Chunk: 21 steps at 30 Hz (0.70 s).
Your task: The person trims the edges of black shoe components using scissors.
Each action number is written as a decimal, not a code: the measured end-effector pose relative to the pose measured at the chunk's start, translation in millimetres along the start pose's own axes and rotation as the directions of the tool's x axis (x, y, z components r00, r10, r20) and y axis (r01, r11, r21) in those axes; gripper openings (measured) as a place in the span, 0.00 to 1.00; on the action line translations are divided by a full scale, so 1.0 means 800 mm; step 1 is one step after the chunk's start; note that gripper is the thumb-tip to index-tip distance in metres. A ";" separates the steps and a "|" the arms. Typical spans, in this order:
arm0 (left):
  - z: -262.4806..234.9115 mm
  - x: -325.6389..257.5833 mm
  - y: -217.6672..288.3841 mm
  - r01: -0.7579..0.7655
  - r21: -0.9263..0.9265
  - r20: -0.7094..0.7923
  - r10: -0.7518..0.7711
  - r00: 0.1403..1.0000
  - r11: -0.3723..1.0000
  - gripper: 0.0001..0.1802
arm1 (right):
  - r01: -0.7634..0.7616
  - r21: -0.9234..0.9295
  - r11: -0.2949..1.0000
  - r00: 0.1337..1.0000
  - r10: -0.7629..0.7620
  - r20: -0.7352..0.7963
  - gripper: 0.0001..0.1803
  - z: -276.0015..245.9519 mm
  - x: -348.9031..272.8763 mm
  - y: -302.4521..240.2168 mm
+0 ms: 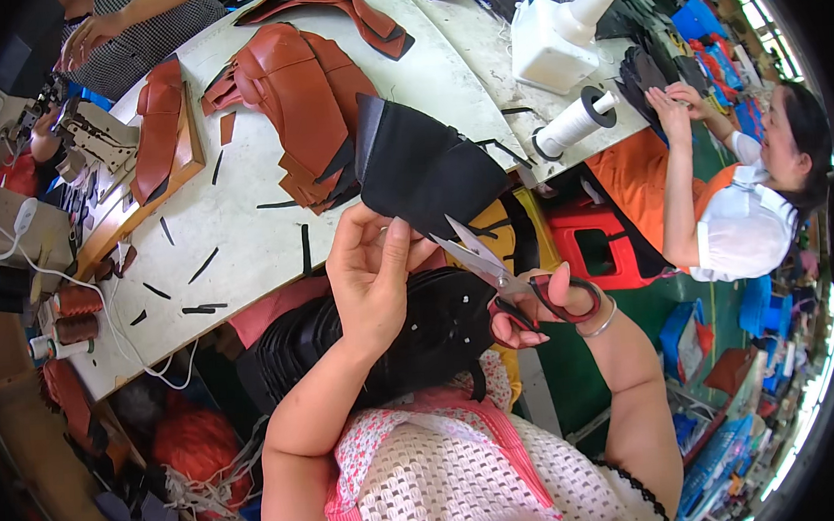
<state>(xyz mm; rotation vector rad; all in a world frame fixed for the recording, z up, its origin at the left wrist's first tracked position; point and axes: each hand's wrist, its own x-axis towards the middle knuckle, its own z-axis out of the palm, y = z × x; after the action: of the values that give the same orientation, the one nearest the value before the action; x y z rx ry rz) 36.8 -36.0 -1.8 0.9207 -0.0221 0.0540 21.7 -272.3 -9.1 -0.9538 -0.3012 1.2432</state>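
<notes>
My left hand pinches the lower edge of a black curved leather piece, which it holds up over the table's near edge. Scissors with red and black handles are in my right hand, fingers through the loops. Their blades stand apart and point up and left, just below the black piece's lower edge. A stack of black pieces lies on my lap below both hands. Beyond the left hand, brown leather pieces lie heaped on the white table, with thin black offcuts scattered about.
A sewing machine stands at the left, near thread spools and a white cable. A white bottle and a large white thread spool stand at the far right of the table. A co-worker sits at right by a red stool.
</notes>
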 end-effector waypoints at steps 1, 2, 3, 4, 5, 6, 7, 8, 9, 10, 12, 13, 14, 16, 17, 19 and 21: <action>0.000 0.000 0.000 0.006 0.013 0.008 -0.006 1.000 1.000 0.08 | -0.020 0.022 1.000 1.000 0.020 -0.013 0.58 0.002 0.001 -0.002; 0.000 0.001 -0.001 0.008 0.012 0.008 -0.008 1.000 1.000 0.08 | -0.020 0.023 1.000 1.000 0.021 -0.014 0.58 0.002 0.003 -0.001; 0.000 0.001 -0.002 0.000 0.003 0.023 0.000 1.000 1.000 0.08 | -0.022 0.047 0.999 1.000 0.022 0.002 0.58 0.001 0.005 -0.001; 0.000 0.001 -0.002 -0.008 -0.006 0.038 0.008 0.999 1.000 0.09 | -0.023 0.072 0.997 1.000 0.022 0.019 0.57 0.001 0.007 -0.001; 0.001 0.000 -0.002 -0.009 -0.005 0.036 0.009 0.999 1.000 0.09 | -0.024 0.071 0.997 1.000 0.023 0.021 0.57 0.001 0.009 -0.001; 0.003 -0.002 -0.003 0.040 -0.016 0.040 -0.039 0.998 0.999 0.08 | -0.022 0.061 0.998 1.000 0.022 0.008 0.58 0.000 0.011 -0.001; 0.004 -0.003 -0.003 0.088 -0.027 0.045 -0.086 0.995 0.996 0.08 | -0.020 0.051 0.999 1.000 0.020 -0.005 0.59 0.000 0.012 -0.001; 0.003 -0.003 -0.004 0.088 -0.027 0.045 -0.087 0.995 0.996 0.08 | -0.020 0.051 0.999 1.000 0.020 -0.005 0.59 0.001 0.014 0.000; 0.001 -0.003 -0.004 0.077 -0.026 0.058 -0.076 0.995 0.997 0.08 | -0.004 0.045 0.999 0.999 0.006 -0.043 0.59 0.003 0.016 0.003; -0.001 -0.003 -0.005 0.066 -0.024 0.070 -0.064 0.995 0.998 0.08 | 0.012 0.037 0.999 0.997 -0.009 -0.081 0.60 0.005 0.018 0.004; 0.000 -0.004 -0.006 0.091 -0.027 0.064 -0.090 0.994 0.995 0.08 | 0.017 0.019 1.000 0.999 -0.016 -0.049 0.59 0.005 0.024 0.000; 0.000 -0.006 -0.006 0.117 -0.029 0.057 -0.115 0.992 0.993 0.08 | 0.022 0.000 1.000 1.000 -0.022 -0.016 0.59 0.005 0.026 -0.002; -0.001 -0.008 -0.006 0.113 -0.027 0.058 -0.112 0.992 0.993 0.08 | 0.023 -0.002 1.000 1.000 -0.023 -0.014 0.59 0.003 0.024 0.001; -0.005 -0.007 -0.009 0.132 -0.024 0.069 -0.130 0.989 0.991 0.08 | 0.065 0.021 0.998 0.998 -0.064 -0.027 0.50 -0.002 0.019 0.006; -0.007 -0.008 -0.012 0.131 -0.020 0.074 -0.129 0.989 0.991 0.10 | 0.033 0.029 0.999 0.999 -0.033 -0.001 0.47 -0.004 0.017 0.004; -0.009 -0.010 -0.013 0.131 -0.027 0.076 -0.128 0.989 0.991 0.09 | -0.034 -0.002 0.999 0.999 0.034 -0.003 0.46 -0.007 0.012 -0.001; -0.011 -0.010 -0.013 0.143 -0.021 0.084 -0.140 0.986 0.990 0.09 | -0.091 -0.061 0.994 0.995 0.088 -0.055 0.46 -0.001 0.011 -0.010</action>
<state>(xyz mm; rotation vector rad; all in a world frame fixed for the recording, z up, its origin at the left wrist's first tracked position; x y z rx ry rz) 29.1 -35.2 -15.6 0.8945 -0.0341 -0.1162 30.6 -265.3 -6.2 -1.0629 -0.2605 1.2948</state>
